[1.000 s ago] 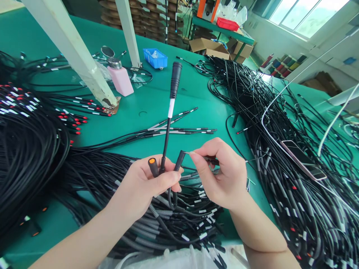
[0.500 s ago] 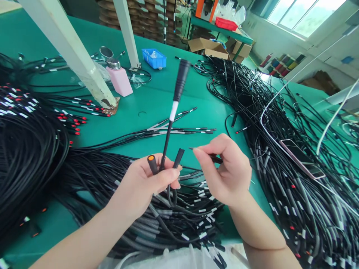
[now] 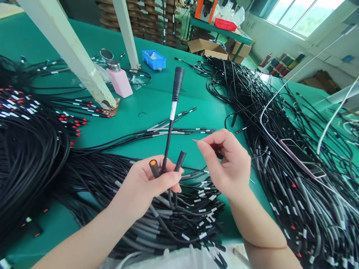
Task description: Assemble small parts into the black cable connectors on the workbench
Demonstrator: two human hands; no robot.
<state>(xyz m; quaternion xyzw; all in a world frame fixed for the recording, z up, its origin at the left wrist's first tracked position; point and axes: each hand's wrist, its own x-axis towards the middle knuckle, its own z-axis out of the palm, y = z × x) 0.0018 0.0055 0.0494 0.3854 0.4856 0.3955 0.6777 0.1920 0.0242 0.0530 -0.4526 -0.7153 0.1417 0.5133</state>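
My left hand (image 3: 146, 185) is closed round three black cable ends. One is a long cable (image 3: 171, 119) that stands upright, with a white label and a thick black connector at its top. Beside it an orange-tipped connector (image 3: 153, 166) and a short black connector (image 3: 180, 160) stick out above my fingers. My right hand (image 3: 226, 162) hovers just right of them, apart from the short connector. Its thumb and forefinger are pinched together and a thin dark thing shows behind its fingers; I cannot make out what it is. A heap of black labelled cables (image 3: 174, 213) lies under both hands.
Big bundles of black cable lie at the left (image 3: 25, 149) and right (image 3: 294, 168) of the green table (image 3: 146, 101). A phone (image 3: 303, 158) rests on the right bundle. A pink bottle (image 3: 119, 80), a blue tray (image 3: 153, 59) and a slanted white post (image 3: 73, 52) stand farther back.
My right hand has let go of the short black connector and drawn up and to the right. The upright cable swayed a little. My left hand has stayed where it was.
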